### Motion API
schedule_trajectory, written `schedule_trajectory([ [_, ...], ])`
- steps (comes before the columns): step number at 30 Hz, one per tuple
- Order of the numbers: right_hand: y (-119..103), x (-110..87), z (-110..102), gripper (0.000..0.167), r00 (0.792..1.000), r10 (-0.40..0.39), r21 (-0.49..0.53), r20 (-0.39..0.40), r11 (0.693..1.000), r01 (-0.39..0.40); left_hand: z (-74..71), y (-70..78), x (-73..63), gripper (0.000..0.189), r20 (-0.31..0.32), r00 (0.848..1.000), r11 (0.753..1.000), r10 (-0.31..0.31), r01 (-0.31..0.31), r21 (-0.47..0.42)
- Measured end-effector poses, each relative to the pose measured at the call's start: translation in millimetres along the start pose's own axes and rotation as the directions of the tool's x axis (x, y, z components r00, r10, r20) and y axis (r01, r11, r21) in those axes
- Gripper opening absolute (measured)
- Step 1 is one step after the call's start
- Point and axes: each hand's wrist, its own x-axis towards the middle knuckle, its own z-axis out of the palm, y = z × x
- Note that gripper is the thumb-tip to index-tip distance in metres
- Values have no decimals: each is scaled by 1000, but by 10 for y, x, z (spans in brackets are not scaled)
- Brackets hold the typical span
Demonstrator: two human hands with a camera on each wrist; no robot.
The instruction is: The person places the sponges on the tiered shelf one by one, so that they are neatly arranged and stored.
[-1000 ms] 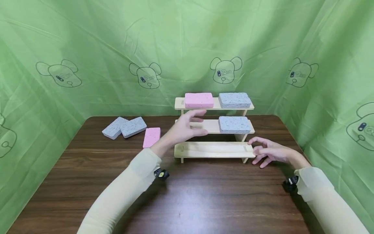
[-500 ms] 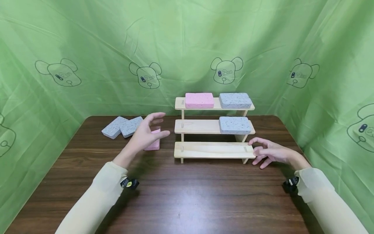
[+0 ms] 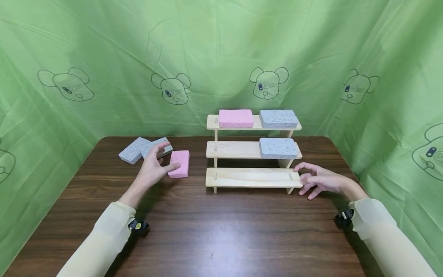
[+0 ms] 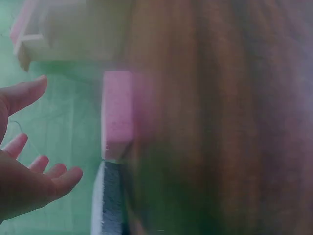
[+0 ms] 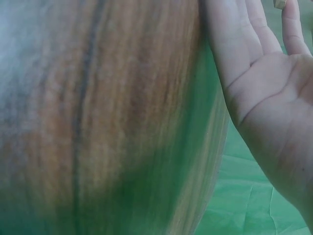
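Note:
In the head view my left hand hovers over the left of the table, thumb and fingers spread apart. Its fingers overlap one of two speckled blue-grey sponges, and the thumb reaches in front of a pink sponge; contact cannot be told. The left wrist view shows the same hand holding nothing, with the pink sponge beyond. My right hand touches the right end of a three-tier wooden shelf with loose fingers. In the right wrist view its palm is turned to the camera.
On the top tier lie a pink sponge and a blue-grey sponge; another blue-grey sponge is on the middle tier's right side. The brown wooden table is backed by a green curtain.
My left hand has moved left and down from in front of the shelf, past the pink sponge, to the loose sponges. The right hand stays at the shelf's end.

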Motion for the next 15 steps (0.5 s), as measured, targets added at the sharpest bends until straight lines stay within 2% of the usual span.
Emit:
schedule_trajectory([
  [8, 11, 13, -9, 38, 1000, -15, 10, 14, 1000, 15, 56, -165, -46, 96, 32, 995, 992, -91, 94, -87],
  [10, 9, 13, -12, 38, 1000, -11, 4, 6, 1000, 11, 70, -254, -29, 99, 33, 994, 991, -102, 104, -83],
  [15, 3, 17, -11, 38, 1000, -11, 4, 5, 1000, 10, 75, -274, -32, 102, 55, 991, 989, -120, 124, -77],
])
